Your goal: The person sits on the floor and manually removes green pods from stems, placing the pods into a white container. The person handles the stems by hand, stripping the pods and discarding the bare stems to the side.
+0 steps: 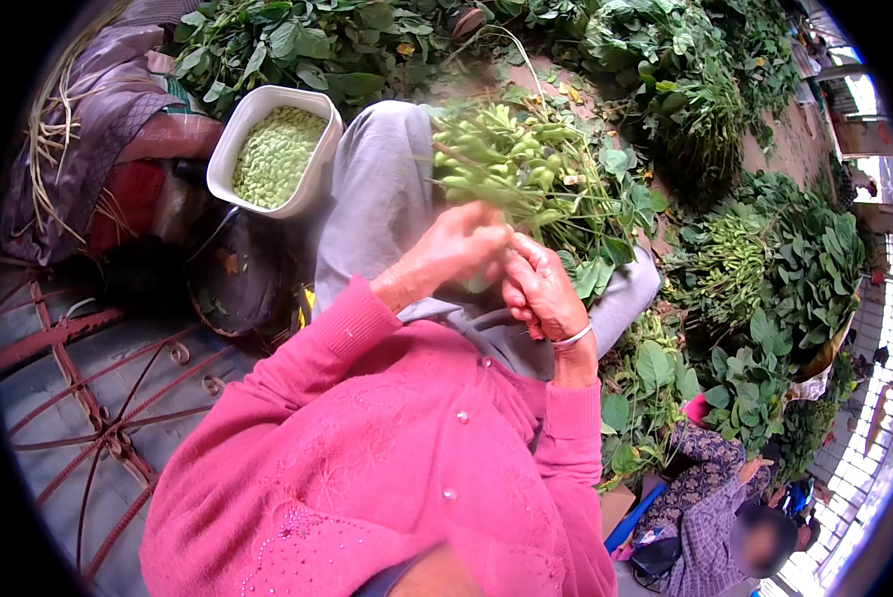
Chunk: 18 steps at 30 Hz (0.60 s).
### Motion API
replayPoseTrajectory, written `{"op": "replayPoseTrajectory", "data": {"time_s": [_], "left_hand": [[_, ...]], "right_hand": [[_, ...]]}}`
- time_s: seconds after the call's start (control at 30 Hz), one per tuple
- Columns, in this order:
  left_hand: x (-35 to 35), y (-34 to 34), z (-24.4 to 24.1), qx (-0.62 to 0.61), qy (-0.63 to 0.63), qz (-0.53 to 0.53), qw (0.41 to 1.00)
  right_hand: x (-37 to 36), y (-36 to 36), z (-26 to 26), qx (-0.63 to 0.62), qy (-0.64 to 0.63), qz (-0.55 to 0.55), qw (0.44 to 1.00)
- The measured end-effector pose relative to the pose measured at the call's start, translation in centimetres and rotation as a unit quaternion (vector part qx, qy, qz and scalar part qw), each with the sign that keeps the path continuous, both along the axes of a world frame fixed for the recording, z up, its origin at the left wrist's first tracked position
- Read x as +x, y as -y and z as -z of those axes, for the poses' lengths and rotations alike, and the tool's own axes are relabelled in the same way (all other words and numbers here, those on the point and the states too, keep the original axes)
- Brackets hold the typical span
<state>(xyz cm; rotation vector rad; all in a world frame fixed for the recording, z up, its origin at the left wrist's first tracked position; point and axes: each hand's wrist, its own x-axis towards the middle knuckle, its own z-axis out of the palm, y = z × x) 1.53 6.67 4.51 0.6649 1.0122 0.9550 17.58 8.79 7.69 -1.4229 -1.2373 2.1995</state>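
Observation:
My left hand (454, 242) and my right hand (547, 287) meet above my lap, fingertips touching. Both have curled fingers, and whatever lies between them is too small and blurred to name. Just beyond them, a bundle of plants with green bean pods (506, 160) rests across my legs, its stems and leaves spreading to the right. Beside my knee on the left stands a white plastic tub (330, 160) holding shelled green beans (278, 157).
Leafy bean plants (305, 45) are heaped at the top, with more piles (790, 246) on the right. Red ironwork (103, 425) lies at lower left, below a dark round container (237, 276). Another person (704, 515) sits at lower right.

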Motion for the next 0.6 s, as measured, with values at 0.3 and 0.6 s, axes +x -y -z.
{"op": "replayPoseTrajectory", "data": {"time_s": [0.3,0.6], "left_hand": [[-0.9,0.3,3.3,-0.006,0.143,0.008,0.990],[-1.2,0.4,2.0,-0.061,0.109,0.013,0.992]], "right_hand": [[0.2,-0.4,0.6,0.283,0.148,-0.001,0.948],[-1.3,-8.3,0.0,0.441,0.139,-0.014,0.886]]}}
